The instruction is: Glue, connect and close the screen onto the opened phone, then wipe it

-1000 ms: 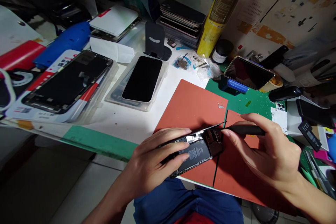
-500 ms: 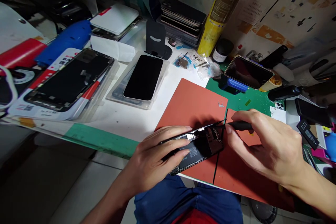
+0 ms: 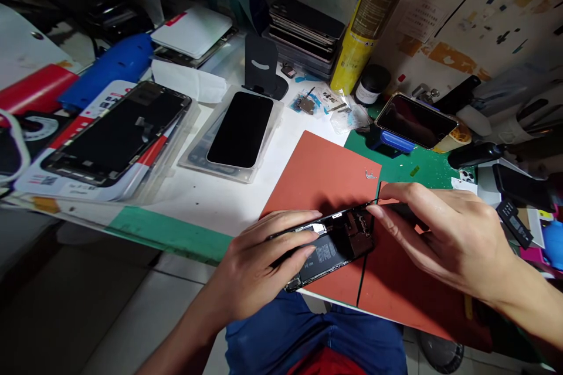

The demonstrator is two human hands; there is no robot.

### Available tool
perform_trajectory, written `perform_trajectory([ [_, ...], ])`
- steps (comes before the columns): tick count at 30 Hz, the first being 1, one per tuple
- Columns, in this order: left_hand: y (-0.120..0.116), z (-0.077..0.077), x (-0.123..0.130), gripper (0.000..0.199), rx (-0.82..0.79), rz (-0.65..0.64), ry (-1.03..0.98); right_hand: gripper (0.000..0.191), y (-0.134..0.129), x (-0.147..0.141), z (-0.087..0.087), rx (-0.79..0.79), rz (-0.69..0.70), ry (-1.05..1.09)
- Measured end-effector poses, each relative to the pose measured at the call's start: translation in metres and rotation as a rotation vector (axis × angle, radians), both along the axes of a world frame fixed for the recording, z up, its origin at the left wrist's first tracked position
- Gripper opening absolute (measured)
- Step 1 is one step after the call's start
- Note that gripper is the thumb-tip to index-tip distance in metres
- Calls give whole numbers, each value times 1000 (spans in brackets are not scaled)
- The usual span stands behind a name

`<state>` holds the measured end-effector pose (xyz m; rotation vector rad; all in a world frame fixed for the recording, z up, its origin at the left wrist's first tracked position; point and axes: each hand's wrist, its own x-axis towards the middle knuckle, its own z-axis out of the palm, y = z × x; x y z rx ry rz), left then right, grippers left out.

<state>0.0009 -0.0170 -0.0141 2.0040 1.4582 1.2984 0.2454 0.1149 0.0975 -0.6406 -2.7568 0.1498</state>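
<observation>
An opened phone (image 3: pixel 328 249) with its battery and inner parts showing is tilted over the reddish-brown mat (image 3: pixel 323 161). My left hand (image 3: pixel 259 261) is closed around its left end, fingertips lying across the inside and the far edge. At the phone's upper right corner, my right hand (image 3: pixel 444 234) pinches with thumb and index finger. A dark tool (image 3: pixel 402 208) sits in the right hand, mostly hidden by the fingers; its tip cannot be made out.
A black-screened phone (image 3: pixel 240 130) lies on a clear case, left of the mat. Further left is a detached screen assembly (image 3: pixel 118 132). Behind stand a yellow spray can (image 3: pixel 367 23), a phone stack (image 3: pixel 305 29) and a propped phone (image 3: pixel 416 120).
My right hand has shifted slightly left, its thumb and index finger now at the phone's corner. The dark tool has turned back under the fingers. My left hand stays almost still.
</observation>
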Motion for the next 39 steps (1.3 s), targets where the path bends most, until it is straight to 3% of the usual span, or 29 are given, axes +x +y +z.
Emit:
perform_trajectory([
  [4, 0, -1, -1, 25, 16, -3, 3, 13, 1, 0, 1, -63, 5, -15],
  [9, 1, -1, 0, 27, 4, -2, -3, 4, 2, 0, 2, -55, 9, -15],
  [14, 0, -1, 0, 30, 6, 3, 9, 12, 3, 0, 2, -79, 10, -17],
  [19, 0, 2, -1, 32, 4, 2, 37, 4, 3, 0, 3, -71, 12, -27],
  [32, -1, 3, -2, 34, 6, -17, 28, 13, 4, -1, 4, -110, 33, -21],
  [39, 0, 2, -1, 35, -1, -20, 15, 9, 5, -1, 4, -98, 7, -21],
])
